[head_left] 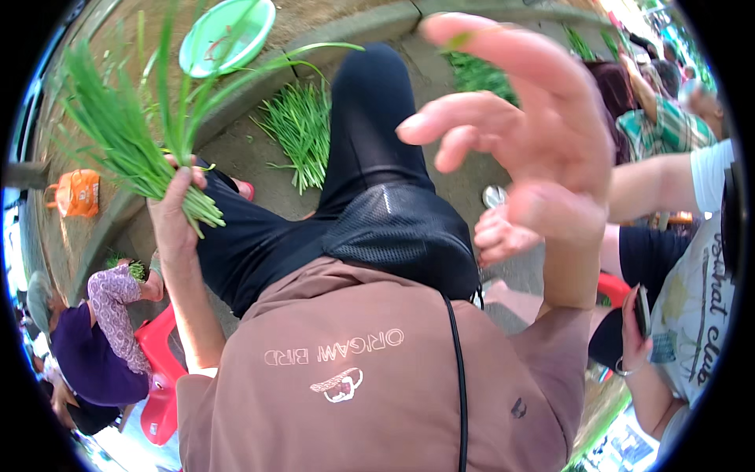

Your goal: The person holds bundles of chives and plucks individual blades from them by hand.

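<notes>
My left hand (174,211) is closed around a bunch of long, thin green leaves that look like chives (130,145). Their pale cut ends stick out below the fist, while the leafy tips fan up and to the left. One long blade arches right, over my knee. Raised close to the camera, my right hand (543,118) is open with its fingers apart and curled, holding nothing. A scrap of green leaf (458,41) clings to its forefinger. On the ground between my legs lies a loose heap of the same greens (299,130).
Beyond the curb (346,33) stands a light green basin (193,63). An orange bag (76,193) rests at the left. Another pile of greens (481,77) lies past my right hand. People sit on both sides; one at the right holds a phone (642,311). A red chair (161,377) is lower left.
</notes>
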